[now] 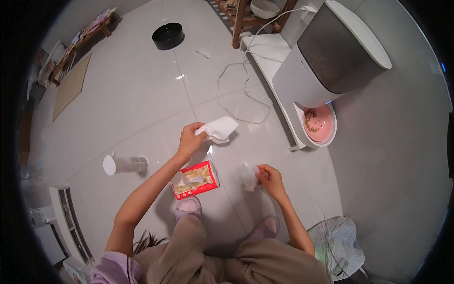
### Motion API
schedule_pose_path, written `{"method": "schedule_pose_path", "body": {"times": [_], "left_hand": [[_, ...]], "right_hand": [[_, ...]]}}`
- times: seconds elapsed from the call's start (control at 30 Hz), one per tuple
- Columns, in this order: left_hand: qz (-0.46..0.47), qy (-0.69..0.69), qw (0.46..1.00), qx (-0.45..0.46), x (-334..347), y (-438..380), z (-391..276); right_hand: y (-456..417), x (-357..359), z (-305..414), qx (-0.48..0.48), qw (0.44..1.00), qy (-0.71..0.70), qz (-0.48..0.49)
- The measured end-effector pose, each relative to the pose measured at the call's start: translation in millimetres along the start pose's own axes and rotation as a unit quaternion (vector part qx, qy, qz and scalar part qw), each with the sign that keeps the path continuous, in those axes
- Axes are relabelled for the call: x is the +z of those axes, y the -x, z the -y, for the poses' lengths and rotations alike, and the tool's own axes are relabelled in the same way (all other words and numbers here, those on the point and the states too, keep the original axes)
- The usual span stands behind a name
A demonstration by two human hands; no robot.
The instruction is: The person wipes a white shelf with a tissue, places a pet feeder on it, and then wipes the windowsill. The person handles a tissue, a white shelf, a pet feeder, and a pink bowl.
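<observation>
My left hand (192,138) grips a folded white tissue (220,128) between thumb and fingers, above the tiled floor. In my right hand (271,179) is a second, crumpled white tissue (250,176), pinched at its edge. A red tissue pack (197,188) with a food-like picture lies on the floor in front of my left slipper (188,207), and a tissue pokes from its opening. To the left of the pack is a translucent bottle or pitcher (125,164) with a white top.
A pet feeder (301,76) with kibble in its pink bowl (325,132) stands on a low white stand (266,67) at right. Its white cable (244,122) loops across the floor. A black round bowl (168,36) sits far off. Beside my right leg is a plastic bag (342,241).
</observation>
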State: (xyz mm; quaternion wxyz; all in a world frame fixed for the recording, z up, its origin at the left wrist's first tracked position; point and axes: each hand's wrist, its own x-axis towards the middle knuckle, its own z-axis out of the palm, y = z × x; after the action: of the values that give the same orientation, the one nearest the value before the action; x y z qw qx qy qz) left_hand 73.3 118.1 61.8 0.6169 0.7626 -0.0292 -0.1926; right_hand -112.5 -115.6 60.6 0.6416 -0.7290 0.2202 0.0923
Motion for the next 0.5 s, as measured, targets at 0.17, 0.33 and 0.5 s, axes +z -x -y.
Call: {"method": "schedule_pose_path", "body": {"times": [0.17, 0.33, 0.5], "left_hand": [[-0.017, 0.1, 0.993, -0.067, -6.7, -2.0, -3.4], [-0.026, 0.051, 0.994, -0.088, -23.7, -15.8, 15.2], [-0.146, -0.237, 0.957, 0.078, -23.9, -40.6, 19.4]], "right_hand": [[0.9, -5.6, -7.5, 0.022, 0.991, -0.133, 0.019], [-4.0, -8.6, -2.9, 0.065, 0.939, -0.335, 0.039], [-12.5, -11.2, -1.6, 0.055, 0.935, -0.351, 0.02]]}}
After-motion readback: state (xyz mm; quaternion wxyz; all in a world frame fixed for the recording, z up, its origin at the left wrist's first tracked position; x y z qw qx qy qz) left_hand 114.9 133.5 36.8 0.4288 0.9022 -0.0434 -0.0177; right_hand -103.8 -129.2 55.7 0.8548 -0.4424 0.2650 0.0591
